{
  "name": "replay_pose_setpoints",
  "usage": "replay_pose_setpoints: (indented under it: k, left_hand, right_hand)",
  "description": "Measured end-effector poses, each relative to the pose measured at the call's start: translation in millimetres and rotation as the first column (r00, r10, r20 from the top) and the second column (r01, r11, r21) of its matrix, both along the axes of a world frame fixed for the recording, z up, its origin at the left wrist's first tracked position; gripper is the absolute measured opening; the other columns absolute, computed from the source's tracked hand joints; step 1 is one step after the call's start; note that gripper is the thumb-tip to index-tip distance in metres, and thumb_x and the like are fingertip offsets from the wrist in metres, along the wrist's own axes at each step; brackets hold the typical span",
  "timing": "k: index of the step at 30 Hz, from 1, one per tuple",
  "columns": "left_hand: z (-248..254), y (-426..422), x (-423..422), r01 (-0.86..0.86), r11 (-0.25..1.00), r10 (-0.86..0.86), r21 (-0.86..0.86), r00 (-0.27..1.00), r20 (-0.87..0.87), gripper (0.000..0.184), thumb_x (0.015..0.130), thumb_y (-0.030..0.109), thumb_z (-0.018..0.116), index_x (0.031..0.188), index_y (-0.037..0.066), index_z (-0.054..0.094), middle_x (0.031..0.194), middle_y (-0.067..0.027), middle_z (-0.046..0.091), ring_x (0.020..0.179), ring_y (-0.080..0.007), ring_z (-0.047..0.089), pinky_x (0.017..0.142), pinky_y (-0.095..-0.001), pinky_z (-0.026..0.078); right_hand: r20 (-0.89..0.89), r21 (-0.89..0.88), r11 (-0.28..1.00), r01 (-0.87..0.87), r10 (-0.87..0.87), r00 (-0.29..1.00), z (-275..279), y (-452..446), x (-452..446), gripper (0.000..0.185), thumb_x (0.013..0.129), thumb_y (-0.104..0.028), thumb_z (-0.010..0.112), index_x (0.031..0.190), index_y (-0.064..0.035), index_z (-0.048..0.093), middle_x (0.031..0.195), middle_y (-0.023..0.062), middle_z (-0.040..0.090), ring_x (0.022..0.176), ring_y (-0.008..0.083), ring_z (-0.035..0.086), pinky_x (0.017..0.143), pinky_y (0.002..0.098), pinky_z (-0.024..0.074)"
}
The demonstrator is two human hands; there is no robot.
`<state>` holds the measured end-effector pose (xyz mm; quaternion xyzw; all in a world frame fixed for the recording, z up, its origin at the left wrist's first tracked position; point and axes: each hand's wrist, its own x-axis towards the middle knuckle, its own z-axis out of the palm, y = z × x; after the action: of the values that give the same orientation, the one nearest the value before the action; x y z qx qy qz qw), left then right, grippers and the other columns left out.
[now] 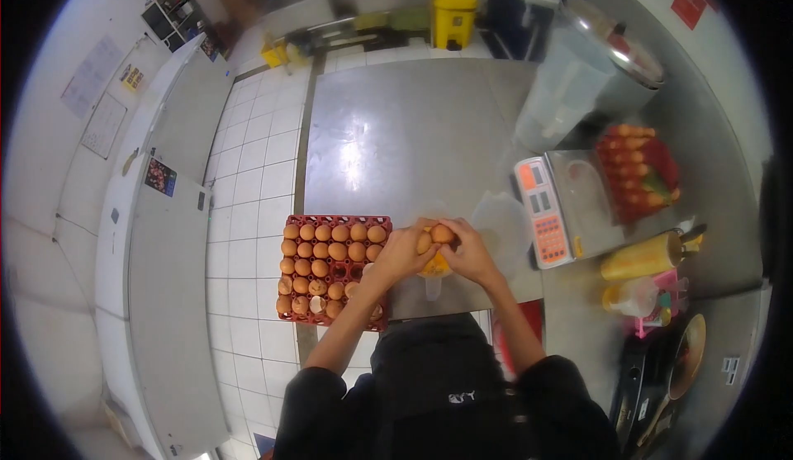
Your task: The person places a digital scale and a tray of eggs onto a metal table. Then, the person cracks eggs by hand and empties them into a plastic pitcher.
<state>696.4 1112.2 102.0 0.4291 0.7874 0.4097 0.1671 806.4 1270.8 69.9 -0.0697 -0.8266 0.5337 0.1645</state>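
Note:
My left hand (pixel 403 251) and my right hand (pixel 468 253) meet at the table's near edge, fingers closed round brown egg (pixel 443 234) shell. I cannot tell whether they grip two halves of one egg or two eggs. Directly beneath is a clear plastic jug (pixel 433 289) with yellow egg yolk (pixel 434 265) in it, partly covered by my hands. Left of it, a red egg tray (pixel 339 219) holds rows of brown eggs, with some empty cups and broken shells (pixel 317 304) in the near rows. My left forearm passes over the tray's right side.
On the steel table (pixel 405 121), a scale (pixel 545 212) with an orange keypad stands to the right. Beyond it are a second egg tray (pixel 632 171) and a tall translucent container (pixel 562 88). A yellow bottle (pixel 640 258) and a pan (pixel 687 357) are at the near right.

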Motion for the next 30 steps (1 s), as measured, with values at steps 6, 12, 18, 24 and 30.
replay_pose_setpoints:
  k: [6,12,18,24,30]
  left_hand:
    - [-10.3,0.7,-5.8,-0.007,0.999,0.006,-0.033,1.0,-0.026,0.045,0.085,0.019,0.073,0.127,0.007,0.06,0.091,-0.0244,0.072,0.091,-0.0451,0.069,0.081,-0.0489,0.055]
    - [-2.6,-9.3,-11.5,0.075,0.994,-0.066,0.081,0.992,-0.109,0.045,0.088,0.016,0.07,0.131,0.01,0.058,0.111,-0.0203,0.071,0.097,-0.0422,0.07,0.081,-0.0475,0.057]
    - [-2.4,-17.9,-11.1,0.055,0.997,-0.048,0.047,0.989,-0.137,0.047,0.089,0.017,0.07,0.134,0.011,0.057,0.117,-0.0187,0.069,0.099,-0.0414,0.069,0.083,-0.0475,0.057]
    - [-3.8,-66.1,0.2,-0.065,0.992,0.071,0.112,0.996,-0.051,0.044,0.089,0.017,0.074,0.13,0.009,0.061,0.115,-0.0191,0.07,0.1,-0.0408,0.07,0.083,-0.0437,0.058]
    - [-5.9,-158.0,8.4,-0.352,0.919,0.361,0.176,0.932,-0.022,0.046,0.089,0.017,0.078,0.129,0.003,0.061,0.115,-0.0219,0.071,0.107,-0.04,0.069,0.086,-0.0428,0.058]
  right_hand:
    - [-0.04,0.086,0.994,0.073,-0.07,0.997,-14.6,-10.1,-5.7,0.05,0.084,0.001,0.06,0.134,0.0022,0.06,0.114,0.0161,0.062,0.096,0.0272,0.065,0.084,0.0338,0.054]
    - [-0.068,0.218,0.976,0.027,-0.012,0.998,6.4,-8.9,6.7,0.061,0.083,0.007,0.055,0.144,-0.0014,0.055,0.126,0.019,0.055,0.111,0.0356,0.061,0.094,0.0397,0.0522]
    - [-0.002,0.332,0.942,-0.043,0.046,0.999,18.7,-3.7,6.8,0.068,0.082,0.009,0.056,0.149,-0.0041,0.052,0.128,0.0195,0.051,0.111,0.0363,0.06,0.095,0.0401,0.052]
    - [0.01,0.3,0.942,-0.154,0.158,0.987,41.3,-45.6,-6.9,0.07,0.084,0.006,0.058,0.152,-0.0093,0.05,0.128,0.0196,0.05,0.114,0.0377,0.059,0.097,0.0419,0.0516]
    - [0.086,0.132,0.938,-0.319,0.31,0.947,31.3,-126.5,-42.9,0.066,0.088,-0.004,0.063,0.152,-0.0091,0.047,0.131,0.0192,0.054,0.119,0.0389,0.058,0.1,0.0466,0.0502]
